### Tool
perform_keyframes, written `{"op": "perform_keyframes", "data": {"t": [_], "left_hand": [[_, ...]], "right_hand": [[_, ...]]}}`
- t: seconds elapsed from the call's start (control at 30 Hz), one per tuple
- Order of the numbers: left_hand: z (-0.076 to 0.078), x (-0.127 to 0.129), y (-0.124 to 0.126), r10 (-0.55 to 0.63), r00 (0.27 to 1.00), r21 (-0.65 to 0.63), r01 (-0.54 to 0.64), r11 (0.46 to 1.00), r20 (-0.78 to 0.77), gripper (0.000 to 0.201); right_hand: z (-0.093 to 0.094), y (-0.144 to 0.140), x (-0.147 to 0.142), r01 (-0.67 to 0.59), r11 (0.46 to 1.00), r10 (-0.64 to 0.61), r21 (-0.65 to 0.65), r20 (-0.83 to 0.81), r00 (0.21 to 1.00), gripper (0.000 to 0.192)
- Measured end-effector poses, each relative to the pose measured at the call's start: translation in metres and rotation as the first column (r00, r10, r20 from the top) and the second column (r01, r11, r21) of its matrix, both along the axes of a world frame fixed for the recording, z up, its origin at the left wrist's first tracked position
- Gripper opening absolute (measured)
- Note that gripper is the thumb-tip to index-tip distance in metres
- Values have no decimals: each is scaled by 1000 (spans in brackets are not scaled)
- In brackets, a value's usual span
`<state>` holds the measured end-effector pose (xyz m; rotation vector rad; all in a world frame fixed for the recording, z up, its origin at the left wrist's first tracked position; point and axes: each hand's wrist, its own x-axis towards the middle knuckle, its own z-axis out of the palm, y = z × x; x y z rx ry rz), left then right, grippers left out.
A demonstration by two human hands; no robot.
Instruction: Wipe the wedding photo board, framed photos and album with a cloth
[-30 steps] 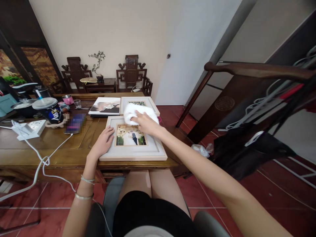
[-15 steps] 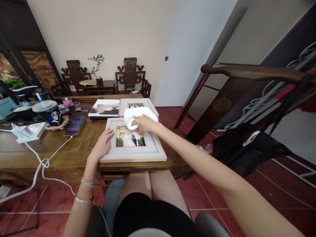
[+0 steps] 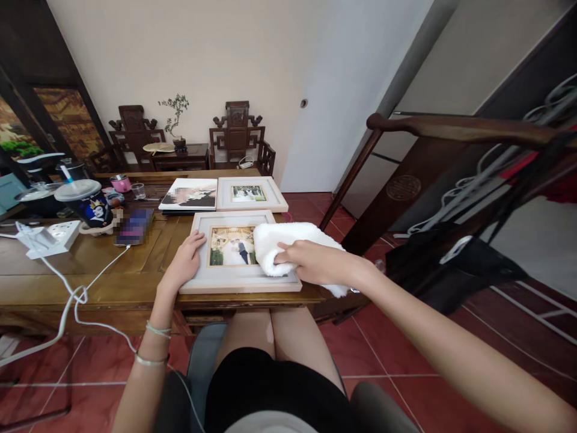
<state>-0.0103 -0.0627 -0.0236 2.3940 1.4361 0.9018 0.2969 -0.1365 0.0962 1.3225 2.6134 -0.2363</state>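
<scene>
A pale framed photo [image 3: 225, 278] lies flat at the near edge of the wooden table [image 3: 90, 264]. My left hand [image 3: 186, 260] rests flat on its left border, fingers apart. My right hand [image 3: 311, 262] presses a white cloth [image 3: 274, 240] against the frame's right side, the cloth hanging slightly past the table edge. Behind it lie a second framed photo [image 3: 250, 193] and an unframed print [image 3: 189, 194].
On the table's left stand a lidded cup with straw [image 3: 85, 201], a phone [image 3: 133, 225] on a white cable, a power strip [image 3: 47, 236] and small jars. A dark wooden rack [image 3: 451, 129] with hanging items rises at right. Carved chairs stand by the far wall.
My right hand has dragged the white cloth from the frame's top edge down to its right side, uncovering the rear framed photo. My left hand stays on the frame's left border.
</scene>
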Motion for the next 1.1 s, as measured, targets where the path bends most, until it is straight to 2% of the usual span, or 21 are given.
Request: {"op": "perform_keyframes", "data": {"t": [0.07, 0.13, 0.3, 0.4, 0.47, 0.57, 0.73, 0.83, 0.93, 1.0, 1.1], "left_hand": [[1, 0, 0, -5, 1000, -5, 5, 1000, -7, 50], [2, -1, -1, -13, 1000, -7, 13, 1000, -8, 51], [3, -2, -1, -12, 1000, -11, 12, 1000, 9, 50], [4, -2, -1, 2, 1000, -20, -2, 1000, 1, 51], [4, -1, -1, 8, 1000, -20, -9, 1000, -2, 51], [4, 0, 0, 10, 1000, -15, -10, 1000, 6, 50], [2, 0, 0, 2, 1000, -15, -2, 1000, 21, 50], [2, -1, 0, -6, 1000, -25, 6, 1000, 17, 51], [4, -1, -2, -10, 1000, -26, 10, 1000, 3, 50], [5, -1, -3, -13, 1000, -25, 13, 1000, -4, 50], [6, -2, -4, -14, 1000, -27, 14, 1000, -4, 50]], "right_hand": [[2, 0, 1, 6, 1000, -7, -20, -2, 1000, 52], [-2, 12, 2, 30, 1000, -30, 2, -33, 999, 53], [-34, 66, -3, 160, 975, -135, 157, -162, 977, 59], [-49, 83, -8, 168, 960, -131, 222, -173, 976, 60], [-53, 79, -10, 147, 958, -108, 248, -165, 980, 59], [-48, 51, -9, 108, 969, -76, 224, -146, 986, 57], [-27, -15, -3, 49, 998, -46, 40, -66, 997, 56], [-17, -37, 0, 18, 999, -22, -43, -87, 996, 58], [-17, -30, -2, 41, 996, -47, -74, -91, 995, 59], [-22, -10, -5, 69, 997, -73, -46, -103, 992, 60], [-37, 31, -9, 121, 990, -108, 72, -166, 980, 60]]}}
